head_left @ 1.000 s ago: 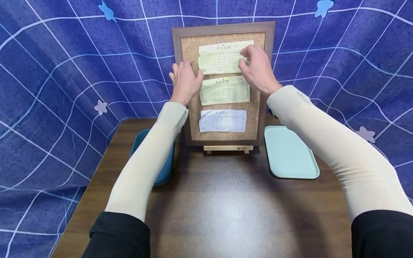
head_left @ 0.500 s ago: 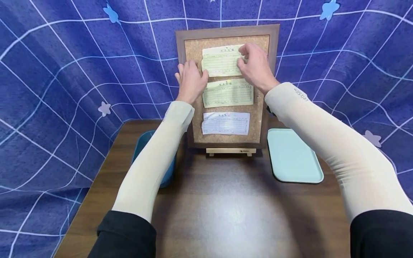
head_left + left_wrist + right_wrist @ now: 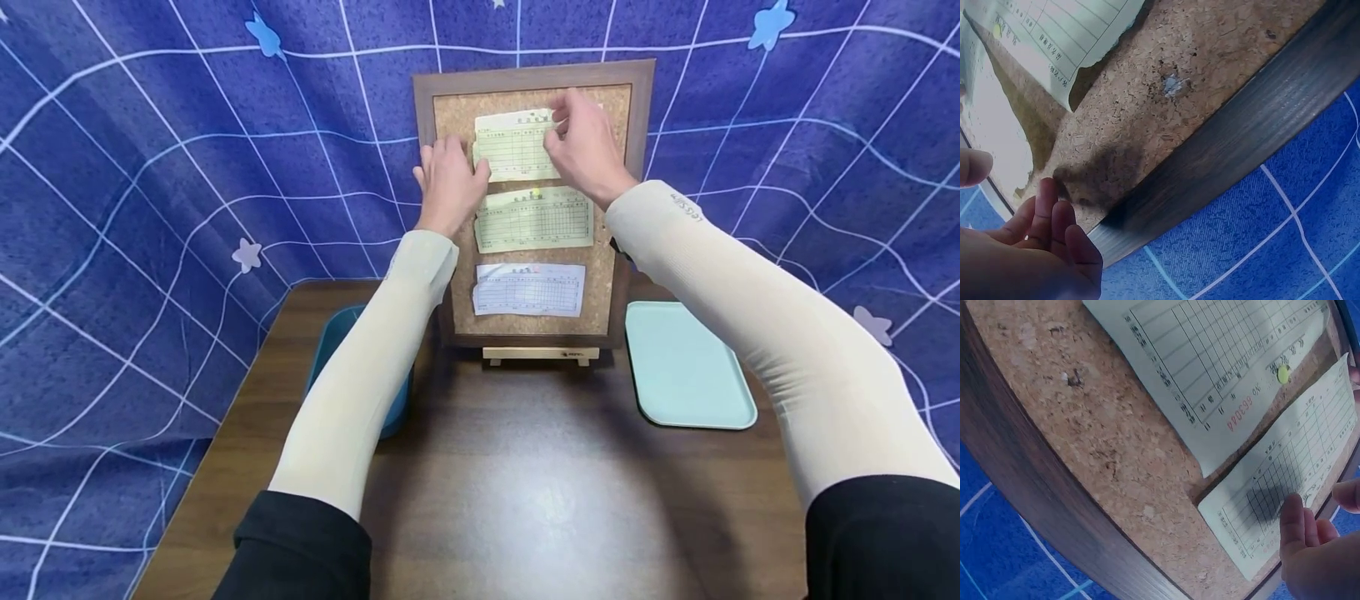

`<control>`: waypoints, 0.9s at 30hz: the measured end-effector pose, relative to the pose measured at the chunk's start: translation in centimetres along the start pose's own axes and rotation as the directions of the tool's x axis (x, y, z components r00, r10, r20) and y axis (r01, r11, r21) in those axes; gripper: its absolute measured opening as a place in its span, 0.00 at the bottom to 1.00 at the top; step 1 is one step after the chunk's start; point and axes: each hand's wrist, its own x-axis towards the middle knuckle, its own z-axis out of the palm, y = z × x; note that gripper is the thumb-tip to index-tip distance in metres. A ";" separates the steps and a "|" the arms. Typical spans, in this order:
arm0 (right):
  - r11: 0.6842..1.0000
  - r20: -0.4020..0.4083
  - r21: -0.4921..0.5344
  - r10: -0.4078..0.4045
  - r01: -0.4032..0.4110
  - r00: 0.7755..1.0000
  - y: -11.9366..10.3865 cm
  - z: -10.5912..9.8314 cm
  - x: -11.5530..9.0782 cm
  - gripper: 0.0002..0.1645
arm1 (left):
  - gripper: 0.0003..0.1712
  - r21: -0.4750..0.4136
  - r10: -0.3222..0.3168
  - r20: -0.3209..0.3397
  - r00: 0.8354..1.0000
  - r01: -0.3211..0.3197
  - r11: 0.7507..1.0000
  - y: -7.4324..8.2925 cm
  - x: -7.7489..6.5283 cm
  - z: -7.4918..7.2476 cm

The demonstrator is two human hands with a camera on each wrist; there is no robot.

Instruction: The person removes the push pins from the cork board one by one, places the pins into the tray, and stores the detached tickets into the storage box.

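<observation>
Three printed slips hang one above another on a framed cork board. At the top is a pale green slip. Below it a second green slip carries a yellow pushpin, and a bluish slip is lowest. My left hand is at the top slip's left edge, fingers extended by the cork and thumb near the paper. My right hand covers that slip's right part. Its thumb and fingers stand apart near the slip's upper middle. Whether a pin lies behind them is hidden.
The board leans on a small wooden stand on a brown table. A light blue tray lies to the right. A dark blue bin stands left, partly under my left sleeve. A blue gridded cloth hangs behind.
My right hand has moved left and slightly up, from the top slip's right side towards its upper middle. My left hand stays at the slip's left edge. The head view has shifted slightly.
</observation>
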 end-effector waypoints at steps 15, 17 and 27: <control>0.999 0.027 -0.045 -0.002 0.004 1.000 -0.8 -0.3 1.3 0.24 | 0.26 -0.018 0.021 0.012 1.000 -0.021 1.000 0.4 0.8 0.1; 0.998 0.028 -0.066 -0.002 0.004 1.000 -0.8 -0.2 1.4 0.24 | 0.26 -0.027 0.020 -0.002 1.000 -0.020 0.999 0.4 0.9 0.1; 0.987 0.024 -0.163 0.012 -0.008 1.000 -1.3 0.0 2.3 0.19 | 0.19 -0.069 0.065 -0.071 0.995 -0.070 0.995 0.0 1.3 0.2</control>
